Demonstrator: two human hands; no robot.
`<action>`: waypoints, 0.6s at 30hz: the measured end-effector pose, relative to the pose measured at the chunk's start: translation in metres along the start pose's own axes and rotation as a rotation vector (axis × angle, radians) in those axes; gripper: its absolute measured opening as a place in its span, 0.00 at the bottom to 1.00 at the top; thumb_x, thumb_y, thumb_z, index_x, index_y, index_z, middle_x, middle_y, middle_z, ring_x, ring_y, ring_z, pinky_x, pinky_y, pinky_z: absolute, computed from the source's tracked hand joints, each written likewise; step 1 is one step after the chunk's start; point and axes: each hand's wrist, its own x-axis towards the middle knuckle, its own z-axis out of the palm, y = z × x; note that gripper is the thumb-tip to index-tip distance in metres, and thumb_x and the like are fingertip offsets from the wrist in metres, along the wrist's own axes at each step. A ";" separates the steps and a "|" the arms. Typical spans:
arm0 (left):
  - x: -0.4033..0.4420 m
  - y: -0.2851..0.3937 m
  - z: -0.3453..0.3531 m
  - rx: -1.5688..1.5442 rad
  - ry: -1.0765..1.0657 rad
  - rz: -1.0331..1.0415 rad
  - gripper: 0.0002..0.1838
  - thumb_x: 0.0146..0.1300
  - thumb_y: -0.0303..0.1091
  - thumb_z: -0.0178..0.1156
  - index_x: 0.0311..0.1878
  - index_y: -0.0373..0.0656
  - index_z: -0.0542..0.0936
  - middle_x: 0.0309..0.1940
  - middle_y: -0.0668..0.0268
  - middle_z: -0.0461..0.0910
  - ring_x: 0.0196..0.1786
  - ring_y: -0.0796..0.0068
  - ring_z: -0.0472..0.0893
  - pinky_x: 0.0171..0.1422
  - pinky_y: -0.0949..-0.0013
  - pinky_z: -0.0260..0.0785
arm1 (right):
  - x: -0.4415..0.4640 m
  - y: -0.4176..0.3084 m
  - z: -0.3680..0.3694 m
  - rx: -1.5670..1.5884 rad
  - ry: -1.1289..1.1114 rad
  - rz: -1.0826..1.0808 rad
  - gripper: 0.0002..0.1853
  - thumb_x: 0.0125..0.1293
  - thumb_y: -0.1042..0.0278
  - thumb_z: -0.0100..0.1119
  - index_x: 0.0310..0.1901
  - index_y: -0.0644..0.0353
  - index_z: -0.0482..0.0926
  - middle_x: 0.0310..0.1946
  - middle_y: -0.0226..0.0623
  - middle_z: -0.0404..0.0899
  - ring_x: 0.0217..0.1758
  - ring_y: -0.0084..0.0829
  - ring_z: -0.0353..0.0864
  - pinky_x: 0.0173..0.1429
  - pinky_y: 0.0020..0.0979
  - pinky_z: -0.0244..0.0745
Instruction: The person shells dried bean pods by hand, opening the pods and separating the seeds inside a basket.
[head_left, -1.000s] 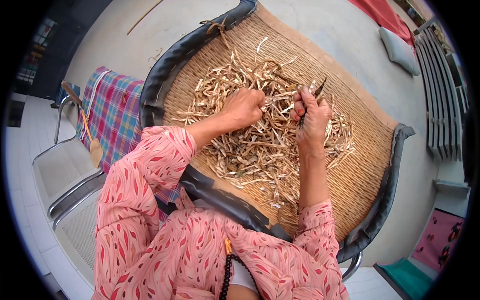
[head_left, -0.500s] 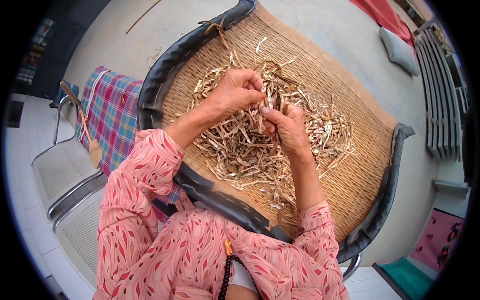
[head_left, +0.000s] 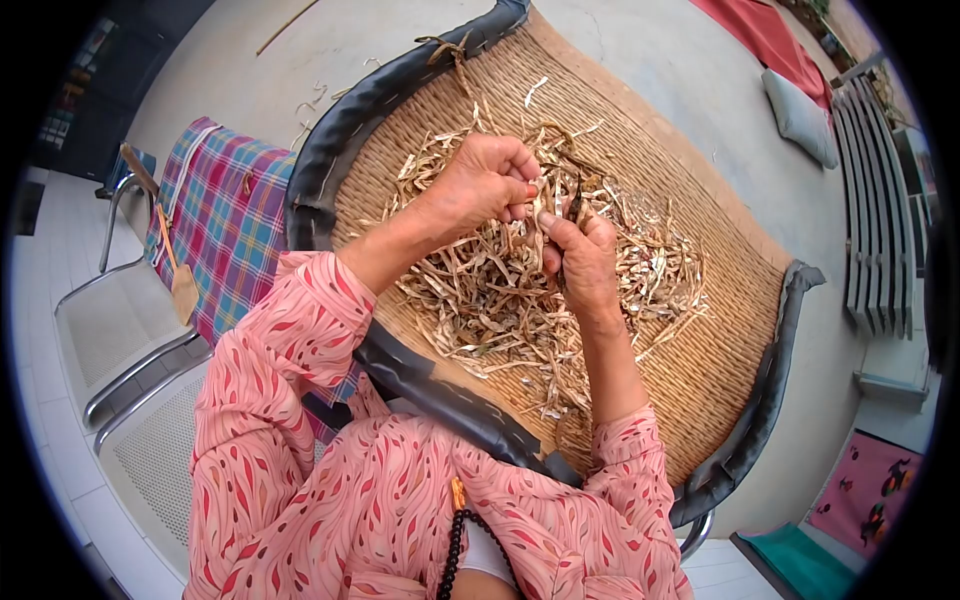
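Straw-coloured, the dried pod strips (head_left: 490, 290) lie loosely heaped on a woven tray (head_left: 710, 370) in front of me, below and around my hands in the head view, crossing one another with no common direction. My left hand (head_left: 476, 188) has thumb and forefinger pinched at the upper end of a pale strip (head_left: 541, 205); my right hand (head_left: 586, 262) is curled, its thumb pressed near that strip's lower end. The pale strip stands between my fingertips, its long axis running roughly away from my body, with the left hand at its left and the right hand lower, at its right. A dark strip (head_left: 576, 197) sticks up from my right grip, pointing away from me, so the right hand is nearer to that one. How much more sits inside that curled palm, I cannot tell. The tray's black rim (head_left: 440, 400) crosses near my lap, and a checked cloth (head_left: 232, 225) hangs to my left.
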 end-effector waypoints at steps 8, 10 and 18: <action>0.001 -0.001 -0.001 -0.030 -0.009 -0.007 0.04 0.57 0.19 0.56 0.35 0.37 0.73 0.22 0.71 0.75 0.22 0.87 0.74 0.23 0.84 0.65 | -0.001 -0.002 -0.008 -0.035 -0.050 0.103 0.04 0.60 0.72 0.55 0.34 0.63 0.76 0.18 0.28 0.74 0.14 0.13 0.65 0.17 0.17 0.58; 0.002 -0.002 0.000 0.021 -0.014 0.016 0.05 0.56 0.19 0.56 0.35 0.37 0.73 0.22 0.71 0.75 0.22 0.87 0.74 0.23 0.84 0.65 | 0.001 0.001 -0.004 -0.105 -0.016 -0.010 0.04 0.60 0.73 0.54 0.33 0.63 0.75 0.18 0.27 0.73 0.14 0.13 0.65 0.17 0.17 0.58; 0.004 -0.016 0.001 0.371 0.011 0.186 0.07 0.53 0.20 0.58 0.34 0.35 0.70 0.21 0.70 0.73 0.23 0.84 0.73 0.24 0.79 0.65 | 0.002 0.013 0.002 -0.463 0.076 -0.281 0.04 0.60 0.77 0.54 0.29 0.65 0.71 0.15 0.27 0.69 0.16 0.15 0.65 0.18 0.23 0.60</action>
